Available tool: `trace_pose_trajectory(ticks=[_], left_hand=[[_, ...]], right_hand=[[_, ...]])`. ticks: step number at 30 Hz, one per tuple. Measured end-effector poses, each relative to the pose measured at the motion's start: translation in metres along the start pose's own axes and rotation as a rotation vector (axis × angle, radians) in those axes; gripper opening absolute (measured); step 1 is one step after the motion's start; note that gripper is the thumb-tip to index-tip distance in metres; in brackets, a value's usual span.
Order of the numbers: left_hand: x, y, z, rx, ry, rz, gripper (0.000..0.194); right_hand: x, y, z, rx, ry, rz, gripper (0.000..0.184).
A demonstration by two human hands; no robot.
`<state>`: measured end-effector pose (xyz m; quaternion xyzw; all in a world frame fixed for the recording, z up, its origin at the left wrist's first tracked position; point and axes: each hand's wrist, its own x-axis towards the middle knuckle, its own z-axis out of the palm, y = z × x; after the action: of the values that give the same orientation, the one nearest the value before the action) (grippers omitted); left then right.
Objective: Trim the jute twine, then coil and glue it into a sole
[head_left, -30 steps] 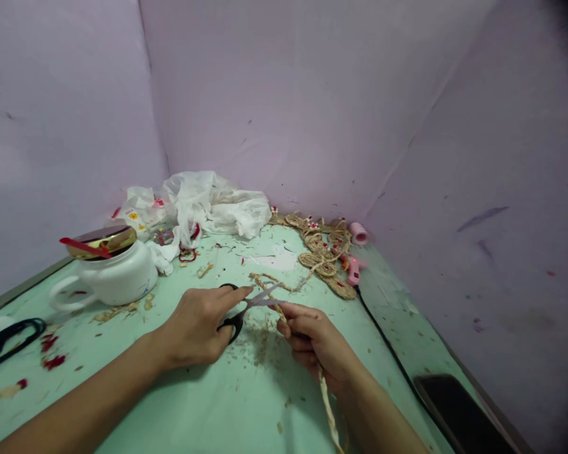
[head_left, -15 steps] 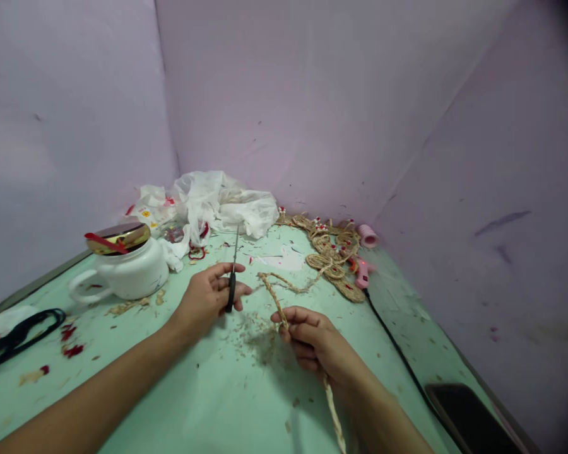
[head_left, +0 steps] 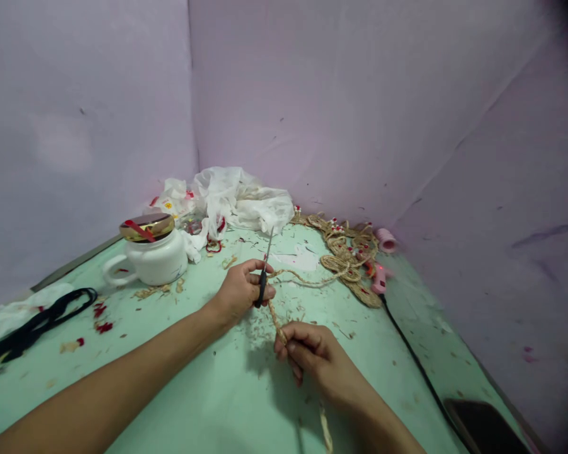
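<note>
My right hand (head_left: 315,356) pinches the braided cord (head_left: 273,315) between thumb and forefinger, with the other fingers curled beneath. My left hand (head_left: 241,290) holds the scissors (head_left: 261,289) by the black handles, fingers partly curled. Whether its fingertips also grip the cord cannot be told.

Governing relation: the cord spans the gap between the two hands. From the right pinch, its long axis runs forward and slightly left to a bend at the left fingertips. Beyond the bend, it turns right and lies across the desk (head_left: 208,403) toward the coiled cord pieces (head_left: 343,268). A paler length shows below the right wrist, toward me.

The right hand is nearer to me; the left is farther forward, at the bend. The scissors point forward and upward, alongside the cord rather than across it; the blades appear together.

Pose: left forearm reaches in diagonally from the lower left, nearly extended. Right forearm enters from the lower right, angled forward and left, with the back of the hand mostly upward.
</note>
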<state>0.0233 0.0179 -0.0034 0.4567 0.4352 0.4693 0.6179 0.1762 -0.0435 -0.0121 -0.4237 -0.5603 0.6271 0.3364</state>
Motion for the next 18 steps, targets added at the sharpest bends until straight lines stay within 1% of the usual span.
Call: trace_pose_trajectory(ticks=[3, 5, 6, 10, 12, 15, 18], left_hand=[[-0.0015, -0.0006, 0.0031, 0.017, -0.006, 0.02, 0.038], [-0.0019, -0.0011, 0.0039, -0.006, -0.023, 0.039, 0.039], [-0.0019, -0.0014, 0.0037, -0.033, -0.045, 0.046, 0.04], [-0.0027, -0.0029, 0.0024, -0.188, -0.17, 0.041, 0.041], [-0.0034, -0.0042, 0.0029, -0.248, -0.215, 0.032, 0.041], [-0.0033, -0.0063, 0.0043, -0.294, -0.256, 0.025, 0.04], [-0.0003, -0.0074, 0.0037, -0.237, -0.259, 0.027, 0.04]], right_hand=[[-0.0023, -0.001, -0.0005, -0.022, -0.032, -0.01, 0.011], [-0.0028, -0.0007, -0.0021, 0.051, -0.076, 0.02, 0.009], [-0.0027, -0.0004, -0.0029, 0.126, -0.095, 0.046, 0.011], [-0.0004, 0.0008, -0.0038, 0.539, -0.162, 0.189, 0.034], [0.001, 0.0019, -0.0025, 0.672, -0.18, 0.239, 0.036], [0.0024, 0.0041, 0.0002, 0.717, -0.173, 0.29, 0.034], [0.0028, 0.0043, 0.0016, 0.676, -0.072, 0.298, 0.029]])
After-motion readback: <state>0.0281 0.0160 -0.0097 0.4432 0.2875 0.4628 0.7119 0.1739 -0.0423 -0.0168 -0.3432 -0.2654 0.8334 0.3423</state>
